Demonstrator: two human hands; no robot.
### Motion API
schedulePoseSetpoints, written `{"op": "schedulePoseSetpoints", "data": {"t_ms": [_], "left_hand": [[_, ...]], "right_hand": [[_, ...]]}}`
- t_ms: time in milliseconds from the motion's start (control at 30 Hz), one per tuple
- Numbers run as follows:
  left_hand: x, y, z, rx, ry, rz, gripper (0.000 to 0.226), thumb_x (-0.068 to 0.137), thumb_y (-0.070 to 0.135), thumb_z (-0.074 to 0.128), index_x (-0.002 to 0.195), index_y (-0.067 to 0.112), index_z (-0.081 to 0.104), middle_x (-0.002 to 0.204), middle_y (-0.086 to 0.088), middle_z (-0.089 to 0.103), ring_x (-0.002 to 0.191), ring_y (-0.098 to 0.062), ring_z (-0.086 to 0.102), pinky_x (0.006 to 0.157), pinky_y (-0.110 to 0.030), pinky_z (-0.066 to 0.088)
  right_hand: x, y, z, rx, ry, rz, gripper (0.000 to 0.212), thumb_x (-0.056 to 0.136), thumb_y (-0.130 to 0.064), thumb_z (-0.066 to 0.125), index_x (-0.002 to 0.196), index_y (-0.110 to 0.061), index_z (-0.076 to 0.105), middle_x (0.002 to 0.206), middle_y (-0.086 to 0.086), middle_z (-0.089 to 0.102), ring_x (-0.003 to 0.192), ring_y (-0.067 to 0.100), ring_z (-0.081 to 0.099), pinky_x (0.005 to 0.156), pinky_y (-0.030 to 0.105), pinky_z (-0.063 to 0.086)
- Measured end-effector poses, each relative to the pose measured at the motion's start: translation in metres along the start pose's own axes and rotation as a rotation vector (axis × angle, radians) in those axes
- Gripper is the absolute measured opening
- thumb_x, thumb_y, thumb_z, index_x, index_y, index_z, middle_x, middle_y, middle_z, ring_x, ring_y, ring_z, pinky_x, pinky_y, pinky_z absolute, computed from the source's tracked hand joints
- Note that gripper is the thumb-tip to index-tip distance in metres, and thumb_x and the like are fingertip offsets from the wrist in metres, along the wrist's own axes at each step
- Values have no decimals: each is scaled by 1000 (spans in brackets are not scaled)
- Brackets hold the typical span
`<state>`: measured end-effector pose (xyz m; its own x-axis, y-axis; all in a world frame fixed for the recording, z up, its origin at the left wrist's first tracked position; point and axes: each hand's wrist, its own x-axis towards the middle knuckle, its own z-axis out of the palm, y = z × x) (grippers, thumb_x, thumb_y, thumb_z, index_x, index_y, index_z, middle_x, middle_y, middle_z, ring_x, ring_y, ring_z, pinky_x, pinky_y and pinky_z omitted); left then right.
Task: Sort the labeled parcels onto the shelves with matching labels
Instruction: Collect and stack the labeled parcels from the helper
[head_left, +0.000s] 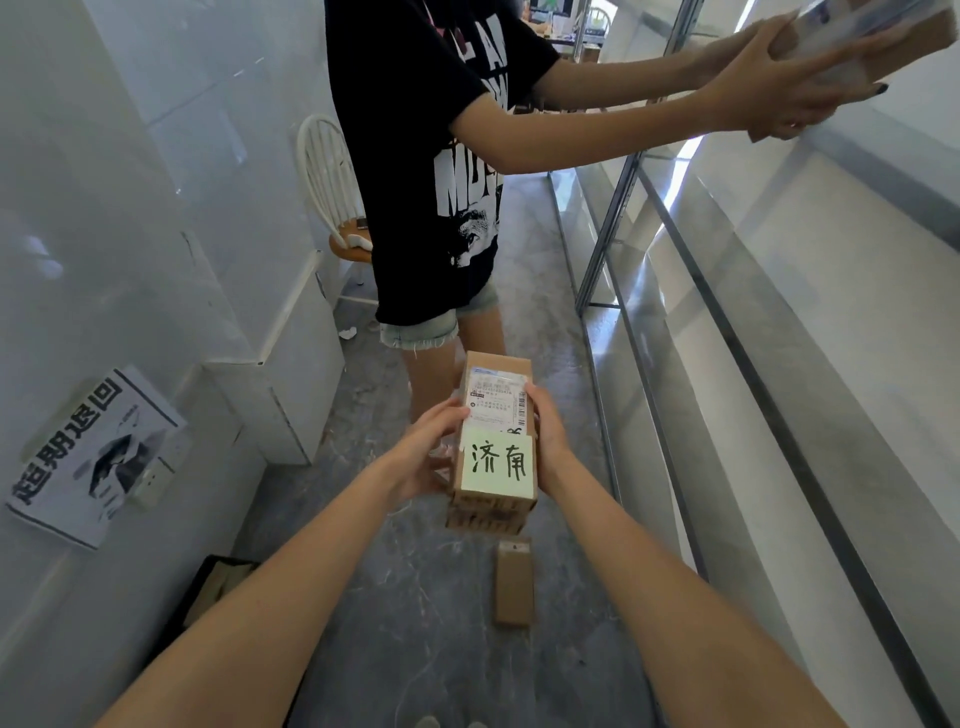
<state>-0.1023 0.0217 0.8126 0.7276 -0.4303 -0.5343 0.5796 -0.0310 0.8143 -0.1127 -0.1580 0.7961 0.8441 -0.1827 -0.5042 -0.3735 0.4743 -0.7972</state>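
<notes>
Head view, my left hand (434, 441) and right hand (545, 431) gripping a cardboard parcel (496, 415) from both sides, green sticky note (497, 464) reading 济南 on top, held mid-aisle, shelves (753, 332) to the right, smaller box (513, 582) on floor nearby.

The aisle floor (415, 597) runs narrow between the left wall (104, 260) and the shelves (753, 364) on the right. A person (431, 182) stands ahead in the middle of it, both arms stretched across to the shelves at upper right, barring the way at that height. Behind them a chair (332, 192) fills the left side. A white cabinet (291, 374) juts from the left wall. A small box (513, 582) lies on the floor near the shelves' edge; bare floor lies to its left.
</notes>
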Motion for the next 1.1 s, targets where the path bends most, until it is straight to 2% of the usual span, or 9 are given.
{"op": "schedulePoseSetpoints", "data": {"t_ms": [100, 267, 333, 467, 600, 733, 900, 1033, 1100], "left_hand": [[-2, -2, 3, 18, -5, -7, 55, 88, 50, 62, 140, 41, 43, 125, -1, 61, 113, -36, 60, 87, -55, 53], [0, -4, 18, 69, -64, -22, 50, 90, 50, 59, 138, 40, 45, 129, -1, 58, 111, -33, 61, 72, -42, 57], [5, -6, 27, 103, -107, -49, 56, 88, 51, 61, 140, 40, 44, 132, -1, 59, 113, -34, 61, 76, -43, 57], [13, -4, 58, 191, -248, -93, 47, 90, 51, 59, 134, 41, 47, 129, 4, 60, 105, -31, 63, 77, -43, 56], [14, -8, 94, 220, -421, -126, 45, 89, 49, 61, 131, 38, 52, 134, -3, 58, 94, -28, 60, 49, -30, 52], [7, -21, 123, 265, -556, -152, 53, 89, 48, 62, 138, 34, 48, 135, -6, 57, 89, -27, 59, 41, -26, 48], [-19, -40, 155, 370, -711, -184, 46, 93, 45, 56, 136, 31, 50, 133, -7, 58, 86, -25, 60, 43, -24, 48], [-39, -60, 178, 458, -809, -215, 44, 93, 48, 54, 135, 36, 50, 134, -1, 56, 102, -30, 58, 47, -27, 52], [-48, -71, 186, 482, -844, -244, 42, 94, 48, 53, 134, 37, 49, 129, 0, 60, 99, -28, 60, 48, -27, 51]], "right_hand": [[-5, 4, -4, 6, 22, -14, 50, 93, -45, 57, 123, -6, 63, 112, 16, 72, 80, 26, 69, 70, 35, 53], [-16, 8, -25, 62, 74, -17, 36, 94, -45, 56, 104, -12, 66, 92, 10, 73, 69, 22, 69, 63, 34, 50], [-28, 8, -35, 109, 126, -31, 32, 96, -41, 56, 99, -12, 67, 84, 8, 76, 64, 19, 73, 58, 30, 55], [-54, 8, -57, 214, 291, -117, 50, 89, -45, 62, 117, -5, 68, 115, 24, 71, 92, 35, 69, 79, 42, 56], [-88, 7, -82, 291, 484, -187, 44, 88, -43, 64, 107, -3, 70, 101, 20, 74, 81, 34, 70, 66, 35, 57], [-119, 23, -106, 364, 676, -252, 66, 70, -53, 74, 113, -3, 71, 115, 26, 71, 100, 46, 68, 83, 48, 55], [-183, 41, -122, 465, 771, -317, 29, 91, -38, 63, 84, -12, 70, 76, 12, 75, 64, 28, 69, 62, 35, 56], [-224, 59, -137, 478, 875, -359, 29, 94, -37, 60, 96, -10, 67, 84, 12, 73, 65, 25, 68, 52, 27, 57], [-243, 69, -143, 491, 919, -360, 27, 94, -37, 61, 96, -10, 67, 82, 9, 72, 63, 22, 68, 49, 24, 55]]}}
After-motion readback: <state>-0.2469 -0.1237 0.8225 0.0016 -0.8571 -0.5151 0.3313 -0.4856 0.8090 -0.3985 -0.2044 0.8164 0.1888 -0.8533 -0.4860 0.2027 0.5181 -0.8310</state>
